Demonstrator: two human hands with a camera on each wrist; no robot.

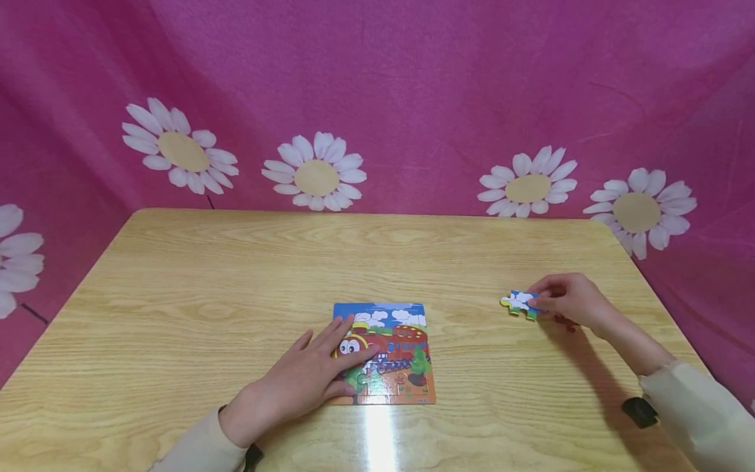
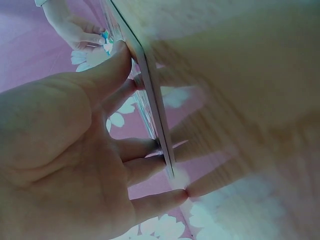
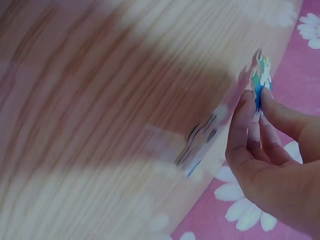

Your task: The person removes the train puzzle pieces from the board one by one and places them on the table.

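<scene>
Beige-sleeved left hand [image 1: 301,380] spread across rectangular red-train jigsaw [image 1: 407,351]

Its fingers rest on the jigsaw, flat on a pale wood-grain table [image 1: 236,282]. Well to the right, the beige-sleeved right hand [image 1: 575,305] pinches a blue, white and green knobbed puzzle piece [image 1: 520,303].

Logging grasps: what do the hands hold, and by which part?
Right hand pinches a jigsaw piece by its blue end; left hand rests on the train puzzle.

The left sleeve [image 1: 197,447], at the bottom of the head view, and the right sleeve [image 1: 702,408], at lower right, are pale beige. Near the right cuff shows a black, rounded piece [image 1: 639,412]. The left hand [image 1: 302,378] and right hand [image 1: 572,303] are bare.
</scene>
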